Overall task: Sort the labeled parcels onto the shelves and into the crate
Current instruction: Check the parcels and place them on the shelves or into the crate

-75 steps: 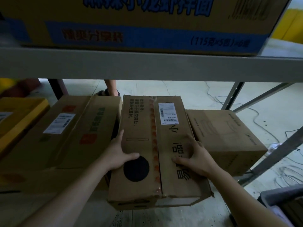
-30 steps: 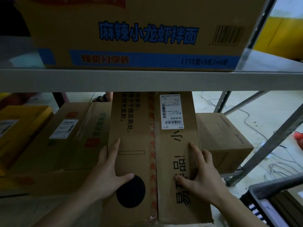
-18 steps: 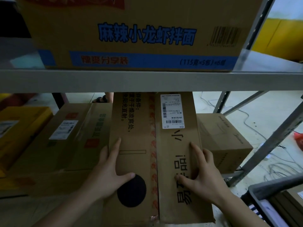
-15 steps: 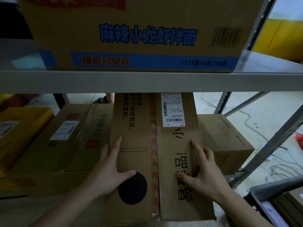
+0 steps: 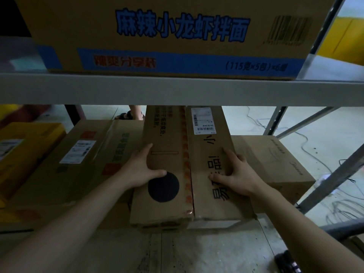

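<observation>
A long brown parcel [image 5: 206, 203] with a white shipping label [image 5: 202, 121] and a black dot lies lengthwise on the lower shelf [image 5: 177, 251], its far end under the grey upper shelf beam [image 5: 177, 91]. My left hand [image 5: 137, 172] grips its left edge, thumb on top by the dot. My right hand [image 5: 238, 174] holds its right edge, with thumb and index finger on the top face. The parcel sits between two neighbouring boxes.
A labeled brown box [image 5: 84, 160] touches the parcel's left side, with a yellow box [image 5: 25, 146] further left. A plain brown box [image 5: 275, 164] stands on the right. A large printed carton [image 5: 157, 36] fills the upper shelf. Cables [image 5: 315, 146] lie on the floor; someone's sandaled foot [image 5: 128, 115] shows behind.
The parcel has slid further back between its neighbours, its far end passing under the upper shelf beam. Both hands keep the same hold on its edges.
</observation>
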A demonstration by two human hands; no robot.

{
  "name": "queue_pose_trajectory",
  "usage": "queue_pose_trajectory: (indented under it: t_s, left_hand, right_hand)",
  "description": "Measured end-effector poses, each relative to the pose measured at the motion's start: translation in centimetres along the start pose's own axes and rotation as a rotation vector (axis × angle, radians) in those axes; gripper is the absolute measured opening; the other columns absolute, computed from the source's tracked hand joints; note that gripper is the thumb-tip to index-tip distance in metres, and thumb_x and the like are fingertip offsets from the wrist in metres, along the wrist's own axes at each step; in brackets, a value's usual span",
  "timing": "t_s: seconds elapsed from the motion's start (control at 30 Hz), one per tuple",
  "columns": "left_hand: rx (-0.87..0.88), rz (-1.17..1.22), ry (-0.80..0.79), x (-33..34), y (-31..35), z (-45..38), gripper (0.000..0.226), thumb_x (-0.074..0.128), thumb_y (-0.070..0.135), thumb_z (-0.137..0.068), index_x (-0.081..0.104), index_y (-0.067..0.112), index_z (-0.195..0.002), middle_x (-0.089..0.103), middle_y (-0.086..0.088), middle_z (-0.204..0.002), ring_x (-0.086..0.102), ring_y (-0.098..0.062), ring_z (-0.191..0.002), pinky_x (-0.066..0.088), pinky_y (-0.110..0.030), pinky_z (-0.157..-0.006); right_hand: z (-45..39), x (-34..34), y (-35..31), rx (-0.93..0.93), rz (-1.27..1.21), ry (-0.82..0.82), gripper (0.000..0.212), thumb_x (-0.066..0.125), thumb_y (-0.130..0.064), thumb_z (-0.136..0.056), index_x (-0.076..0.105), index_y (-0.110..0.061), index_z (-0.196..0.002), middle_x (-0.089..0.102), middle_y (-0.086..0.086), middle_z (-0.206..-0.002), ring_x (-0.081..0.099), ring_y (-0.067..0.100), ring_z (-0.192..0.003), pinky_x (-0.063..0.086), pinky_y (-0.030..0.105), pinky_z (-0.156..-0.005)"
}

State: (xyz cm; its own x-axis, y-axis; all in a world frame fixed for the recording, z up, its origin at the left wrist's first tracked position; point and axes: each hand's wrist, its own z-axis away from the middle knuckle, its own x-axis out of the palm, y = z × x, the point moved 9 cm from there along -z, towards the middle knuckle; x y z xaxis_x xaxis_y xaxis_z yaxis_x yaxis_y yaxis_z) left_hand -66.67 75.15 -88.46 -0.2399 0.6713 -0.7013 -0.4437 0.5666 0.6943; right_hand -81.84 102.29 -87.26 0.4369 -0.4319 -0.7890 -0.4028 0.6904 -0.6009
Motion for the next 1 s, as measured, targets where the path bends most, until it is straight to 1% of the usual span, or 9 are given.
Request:
queue_pose_trajectory:
  t_s: [0.1, 0.2, 0.33, 0.43, 0.57, 0.63, 0.73, 0.87, 1.0]
  left_hand:
    - [-0.036, 0.017, 0.000, 0.5, -0.6, -1.7, 0.116, 0.083, 0.055, -0.069, 0.010, 0.034, -0.158, 0.022, -0.001, -0.162, 0.031, -0.026, -0.145, 0.032, -0.045, -0.116]
    - [-0.062, 0.026, 0.014, 1.0, -1.0, -3.2, 0.112, 0.083, 0.050, -0.073, 0.013, 0.030, -0.158, 0.021, -0.002, -0.163, 0.029, -0.026, -0.146, 0.032, -0.044, -0.115]
    - [-0.080, -0.013, 0.024, 1.6, -1.6, -4.4, 0.110, 0.081, 0.051, -0.076, 0.012, 0.029, -0.159, 0.019, -0.004, -0.163, 0.027, -0.027, -0.147, 0.032, -0.043, -0.114]
    - [-0.077, -0.035, 0.013, 2.1, -2.0, -4.8, 0.106, 0.078, 0.050, -0.079, 0.012, 0.027, -0.159, 0.018, -0.005, -0.164, 0.026, -0.027, -0.147, 0.031, -0.041, -0.113]
    - [-0.075, -0.052, 0.009, 2.6, -2.7, -5.4, 0.102, 0.076, 0.049, -0.082, 0.013, 0.025, -0.159, 0.019, -0.006, -0.163, 0.027, -0.027, -0.147, 0.030, -0.040, -0.114]
    - [-0.076, -0.068, 0.005, 2.8, -2.9, -5.5, 0.100, 0.074, 0.048, -0.084, 0.013, 0.024, -0.159, 0.019, -0.007, -0.163, 0.027, -0.027, -0.147, 0.029, -0.040, -0.115]
    - [-0.076, -0.093, 0.012, 2.9, -3.2, -5.7, 0.100, 0.073, 0.049, -0.085, 0.014, 0.021, -0.159, 0.022, -0.008, -0.161, 0.029, -0.028, -0.145, 0.030, -0.041, -0.115]
    - [-0.092, -0.131, 0.018, 2.9, -3.5, -5.9, 0.093, 0.071, 0.051, -0.086, 0.020, 0.020, -0.157, 0.029, -0.010, -0.156, 0.037, -0.029, -0.140, 0.035, -0.042, -0.112]
    - [-0.099, -0.174, -0.005, 2.8, -2.6, -6.0, 0.083, 0.072, 0.046, -0.087, 0.029, 0.019, -0.153, 0.032, -0.013, -0.150, 0.041, -0.031, -0.135, 0.038, -0.040, -0.106]
  right_hand:
    - [-2.3, 0.5, 0.4, 0.027, -0.002, -0.019, 0.109, 0.080, -0.060, -0.073, 0.015, -0.041, -0.158, 0.028, 0.006, -0.156, 0.047, 0.030, -0.133, 0.044, 0.038, -0.109]
    - [-4.1, 1.5, 1.4, 0.074, -0.027, -0.042, 0.110, 0.080, -0.062, -0.069, 0.018, -0.040, -0.158, 0.030, 0.006, -0.157, 0.043, 0.031, -0.138, 0.041, 0.043, -0.113]
    - [-5.7, 2.9, 2.5, 0.110, -0.080, -0.078, 0.121, 0.074, -0.076, -0.051, 0.022, -0.043, -0.154, 0.044, 0.002, -0.147, 0.053, 0.027, -0.127, 0.047, 0.047, -0.107]
    - [-6.6, 4.0, 3.3, 0.116, -0.099, -0.100, 0.122, 0.075, -0.079, -0.048, 0.024, -0.043, -0.153, 0.049, 0.002, -0.141, 0.058, 0.026, -0.120, 0.052, 0.047, -0.102]
    - [-6.9, 4.9, 3.4, 0.124, -0.091, -0.110, 0.116, 0.079, -0.069, -0.060, 0.024, -0.036, -0.156, 0.038, 0.003, -0.145, 0.054, 0.029, -0.124, 0.051, 0.048, -0.103]
    - [-7.2, 5.2, 3.4, 0.127, -0.085, -0.112, 0.116, 0.078, -0.068, -0.061, 0.024, -0.034, -0.157, 0.034, 0.005, -0.148, 0.052, 0.031, -0.126, 0.051, 0.049, -0.103]
    - [-7.7, 5.4, 3.1, 0.124, -0.074, -0.109, 0.108, 0.080, -0.061, -0.070, 0.025, -0.031, -0.158, 0.033, 0.006, -0.148, 0.050, 0.032, -0.127, 0.050, 0.048, -0.104]
    - [-8.2, 5.4, 3.1, 0.123, -0.073, -0.095, 0.107, 0.079, -0.062, -0.070, 0.024, -0.032, -0.157, 0.033, 0.006, -0.150, 0.051, 0.031, -0.127, 0.050, 0.049, -0.104]
    - [-7.6, 5.2, 2.5, 0.129, 0.008, -0.106, 0.095, 0.074, -0.054, -0.083, 0.021, -0.031, -0.158, 0.024, 0.008, -0.156, 0.046, 0.032, -0.132, 0.046, 0.042, -0.106]
